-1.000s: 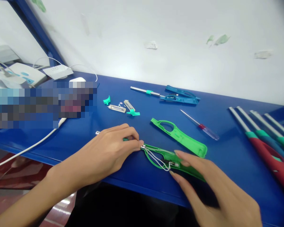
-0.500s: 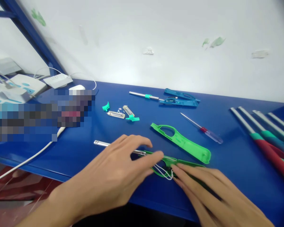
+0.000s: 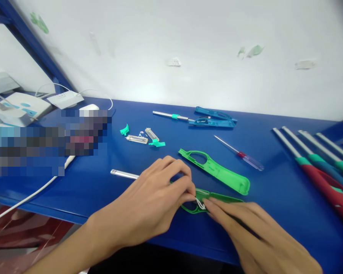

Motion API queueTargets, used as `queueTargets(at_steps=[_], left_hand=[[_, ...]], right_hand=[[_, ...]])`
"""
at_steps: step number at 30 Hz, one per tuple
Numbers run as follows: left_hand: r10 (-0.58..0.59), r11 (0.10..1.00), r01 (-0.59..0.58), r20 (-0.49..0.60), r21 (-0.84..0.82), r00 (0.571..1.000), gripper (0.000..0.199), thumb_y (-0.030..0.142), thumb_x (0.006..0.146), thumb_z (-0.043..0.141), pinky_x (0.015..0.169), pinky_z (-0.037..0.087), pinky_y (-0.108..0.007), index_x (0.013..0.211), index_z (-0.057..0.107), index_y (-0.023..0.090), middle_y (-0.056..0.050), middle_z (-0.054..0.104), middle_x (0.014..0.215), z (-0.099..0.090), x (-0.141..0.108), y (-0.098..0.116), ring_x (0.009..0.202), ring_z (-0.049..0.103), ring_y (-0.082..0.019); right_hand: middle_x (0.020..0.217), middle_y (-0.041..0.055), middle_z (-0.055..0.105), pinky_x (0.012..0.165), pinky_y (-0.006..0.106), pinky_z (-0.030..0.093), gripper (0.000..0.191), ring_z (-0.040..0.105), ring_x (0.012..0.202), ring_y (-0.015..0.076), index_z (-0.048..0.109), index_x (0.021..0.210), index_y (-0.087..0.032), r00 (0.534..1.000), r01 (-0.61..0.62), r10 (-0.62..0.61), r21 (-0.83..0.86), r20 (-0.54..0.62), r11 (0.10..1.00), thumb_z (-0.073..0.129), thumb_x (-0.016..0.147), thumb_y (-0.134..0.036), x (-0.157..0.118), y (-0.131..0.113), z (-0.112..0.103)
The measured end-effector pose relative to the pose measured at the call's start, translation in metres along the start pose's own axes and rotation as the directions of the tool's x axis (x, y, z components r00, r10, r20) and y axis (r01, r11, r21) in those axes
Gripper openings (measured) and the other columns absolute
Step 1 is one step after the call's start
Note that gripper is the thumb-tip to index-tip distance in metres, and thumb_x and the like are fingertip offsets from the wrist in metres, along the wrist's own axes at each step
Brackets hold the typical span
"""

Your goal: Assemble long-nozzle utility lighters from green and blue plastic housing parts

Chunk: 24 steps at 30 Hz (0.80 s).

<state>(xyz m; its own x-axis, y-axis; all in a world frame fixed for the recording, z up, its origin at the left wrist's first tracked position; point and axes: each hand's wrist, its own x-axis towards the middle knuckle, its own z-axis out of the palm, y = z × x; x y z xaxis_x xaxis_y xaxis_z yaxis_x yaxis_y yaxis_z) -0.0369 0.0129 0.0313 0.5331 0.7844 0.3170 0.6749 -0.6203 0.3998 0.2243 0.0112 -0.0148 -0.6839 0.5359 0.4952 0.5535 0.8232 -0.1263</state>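
My left hand (image 3: 151, 201) is closed, thumb and fingertips pinching a loop of thin white wire (image 3: 200, 204). The wire runs across the finger opening of a green lighter casing half (image 3: 223, 195) lying on the table. My right hand (image 3: 254, 224) has its fingers pressed together on that casing half, beside the wire's right end; its fingertips partly cover the parts there. A metal lighter tube (image 3: 124, 174) sticks out to the left from behind my left hand. The other green casing half (image 3: 217, 170) rests just beyond, hollow side up.
A screwdriver (image 3: 250, 161) and blue casing halves (image 3: 213, 122) with a metal tube (image 3: 162, 114) lie farther back. Clear fuel tanks (image 3: 137, 139) and teal pieces (image 3: 157, 143) are left of centre. Several long lighters (image 3: 322, 179) lie right. A white cable (image 3: 42, 187) crosses the left side.
My left thumb and fingers, spread apart before, have closed on the white wire and drawn its loop narrower. My right hand stays on the casing half. The view has shifted slightly.
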Motion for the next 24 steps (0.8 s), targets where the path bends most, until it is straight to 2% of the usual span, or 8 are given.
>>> queueTargets(at_steps=[6, 9, 12, 15, 19, 21, 24], left_hand=[[0.007, 0.998, -0.005, -0.037, 0.065, 0.999, 0.019, 0.005, 0.102, 0.048, 0.08, 0.045, -0.037, 0.096, 0.064, 0.014, -0.007, 0.06, 0.102, 0.005, 0.002, 0.0, 0.089, 0.048, -0.02], [-0.019, 0.997, 0.022, -0.039, 0.076, 0.999, 0.023, 0.004, 0.102, 0.046, 0.078, 0.045, -0.037, 0.095, 0.065, 0.014, -0.007, 0.06, 0.096, 0.009, 0.005, 0.0, 0.086, 0.048, -0.02], [-0.052, 0.996, 0.054, -0.037, 0.069, 0.998, 0.024, 0.005, 0.102, 0.046, 0.076, 0.045, -0.037, 0.093, 0.067, 0.014, -0.007, 0.06, 0.093, 0.013, 0.008, 0.0, 0.083, 0.049, -0.02], [-0.073, 0.995, 0.078, -0.076, 0.055, 0.994, 0.024, 0.01, 0.104, 0.048, 0.069, 0.044, -0.034, 0.094, 0.07, 0.013, -0.006, 0.059, 0.089, 0.017, 0.008, -0.001, 0.08, 0.052, -0.02], [-0.082, 0.994, 0.087, -0.072, 0.073, 0.994, 0.024, 0.011, 0.104, 0.05, 0.066, 0.043, -0.033, 0.096, 0.072, 0.014, -0.005, 0.057, 0.086, 0.016, 0.006, 0.0, 0.078, 0.051, -0.02], [-0.076, 0.99, 0.081, -0.047, 0.114, 0.996, 0.024, 0.007, 0.102, 0.049, 0.071, 0.046, -0.036, 0.103, 0.072, 0.015, -0.006, 0.058, 0.09, 0.013, 0.004, 0.003, 0.081, 0.052, -0.021], [-0.041, 0.988, 0.043, -0.019, 0.147, 0.999, 0.031, 0.001, 0.099, 0.048, 0.085, 0.049, -0.041, 0.118, 0.068, 0.016, -0.009, 0.06, 0.105, 0.004, 0.001, 0.01, 0.094, 0.054, -0.023]], right_hand=[[0.13, -0.0002, 0.074, 0.096, 0.022, 0.058, 0.055, 0.072, 0.107, 0.0158, 0.06, 0.147, -0.023, 0.999, 0.002, 0.0, -0.057, 0.038, 0.998, 0.044, 0.098, -0.003, -0.001, 0.001, 0.0], [0.131, 0.0015, 0.075, 0.091, 0.024, 0.06, 0.045, 0.073, 0.103, 0.0179, 0.06, 0.147, -0.02, 0.998, 0.048, -0.044, -0.081, 0.045, 0.996, 0.047, 0.104, -0.019, -0.001, 0.001, 0.001], [0.131, 0.0018, 0.075, 0.089, 0.024, 0.061, 0.044, 0.074, 0.102, 0.0184, 0.061, 0.146, -0.02, 0.997, 0.064, -0.061, -0.08, 0.045, 0.995, 0.045, 0.108, -0.033, -0.001, 0.0, 0.0], [0.131, -0.0019, 0.074, 0.093, 0.021, 0.058, 0.044, 0.072, 0.107, 0.0154, 0.061, 0.146, -0.024, 0.999, -0.021, 0.024, -0.061, 0.041, 0.998, 0.04, 0.107, -0.019, 0.0, -0.001, -0.001], [0.13, -0.0024, 0.075, 0.097, 0.018, 0.056, 0.057, 0.072, 0.109, 0.0134, 0.059, 0.148, -0.024, 1.0, -0.003, 0.004, -0.039, 0.02, 0.999, 0.041, 0.098, -0.003, 0.0, -0.002, 0.0], [0.129, -0.0021, 0.075, 0.098, 0.018, 0.056, 0.058, 0.072, 0.109, 0.0137, 0.06, 0.146, -0.023, 1.0, -0.012, 0.012, -0.021, 0.003, 1.0, 0.042, 0.095, -0.001, 0.0, -0.002, 0.0], [0.128, -0.0026, 0.076, 0.099, 0.017, 0.055, 0.059, 0.072, 0.108, 0.0129, 0.063, 0.143, -0.023, 0.999, -0.031, 0.031, 0.026, -0.013, 0.999, 0.043, 0.093, 0.001, 0.003, -0.004, 0.0]])
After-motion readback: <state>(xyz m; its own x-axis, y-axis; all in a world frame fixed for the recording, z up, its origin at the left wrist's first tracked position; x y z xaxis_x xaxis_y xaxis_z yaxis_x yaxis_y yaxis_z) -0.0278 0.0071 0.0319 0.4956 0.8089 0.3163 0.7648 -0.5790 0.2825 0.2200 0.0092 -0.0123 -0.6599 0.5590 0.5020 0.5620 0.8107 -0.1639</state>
